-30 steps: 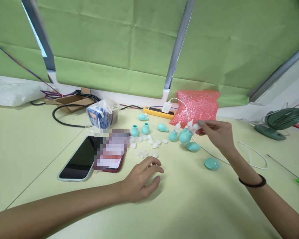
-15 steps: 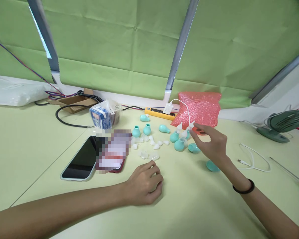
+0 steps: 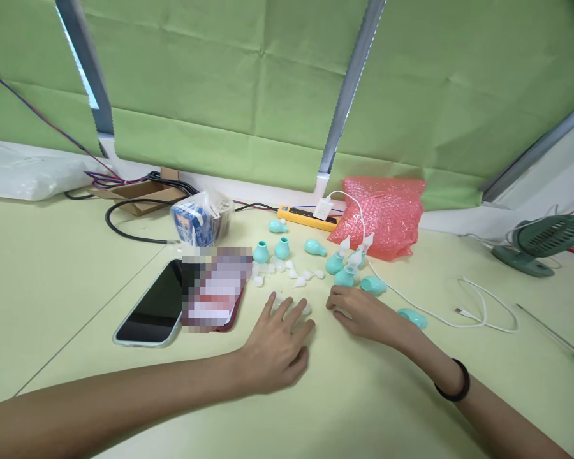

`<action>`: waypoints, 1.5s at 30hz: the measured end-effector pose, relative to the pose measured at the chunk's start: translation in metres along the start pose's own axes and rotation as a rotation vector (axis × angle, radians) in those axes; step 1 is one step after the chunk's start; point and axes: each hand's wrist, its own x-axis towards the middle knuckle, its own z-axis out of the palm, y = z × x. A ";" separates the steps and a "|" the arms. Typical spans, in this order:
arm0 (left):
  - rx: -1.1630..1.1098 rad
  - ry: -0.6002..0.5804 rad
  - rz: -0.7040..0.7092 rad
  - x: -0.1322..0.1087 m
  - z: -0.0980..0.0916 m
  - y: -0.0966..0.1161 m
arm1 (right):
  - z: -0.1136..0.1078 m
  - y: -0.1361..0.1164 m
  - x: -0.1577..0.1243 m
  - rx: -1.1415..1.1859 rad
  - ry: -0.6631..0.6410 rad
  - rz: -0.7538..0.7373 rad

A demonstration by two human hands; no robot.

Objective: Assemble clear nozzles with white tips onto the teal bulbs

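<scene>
Your left forearm [image 3: 148, 390] stretches in from the lower left, its hand [image 3: 278, 350] palm down, fingers spread. Your right forearm [image 3: 425, 355] slants in from the lower right; that hand [image 3: 366, 312] curls its fingers inward (near the left one, not touching).

I can pass between the forearms [image 3: 191, 370]. Teal bulbs [image 3: 345, 276] and a pink pouch [image 3: 385, 217] block the table [image 3: 358, 395] toward its back edge.

Phone screen [image 3: 219, 290] blurred, fan [image 3: 552, 237] cut off, clear piece [image 3: 307, 310] half-hidden
</scene>
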 end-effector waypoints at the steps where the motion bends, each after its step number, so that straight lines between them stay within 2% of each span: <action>1: 0.004 0.014 0.026 0.000 0.002 -0.001 | 0.000 0.001 0.000 0.012 -0.010 0.003; 4: -0.002 0.100 0.124 0.000 0.009 -0.006 | 0.000 0.000 0.001 0.076 -0.013 -0.012; 8: -0.111 0.220 0.187 -0.001 0.016 -0.010 | -0.008 -0.012 0.001 0.212 0.053 -0.061; 13: -0.191 0.258 0.219 0.000 0.017 -0.011 | -0.022 -0.028 0.001 0.522 0.117 -0.119; 19: -0.247 0.260 0.333 0.002 0.013 -0.010 | -0.017 -0.034 0.002 0.765 0.059 -0.122; 25: -0.371 0.239 0.124 0.001 0.009 -0.005 | -0.012 -0.031 0.002 0.866 0.010 -0.080; 31: -0.488 0.193 0.063 0.003 0.007 -0.006 | -0.010 -0.028 0.002 0.953 -0.015 -0.021; 39: -0.556 0.182 -0.022 0.003 0.007 -0.008 | -0.003 -0.028 0.005 0.972 0.159 0.104; 45: -0.587 0.186 -0.019 0.004 0.008 -0.009 | -0.001 -0.031 0.005 0.992 0.185 0.128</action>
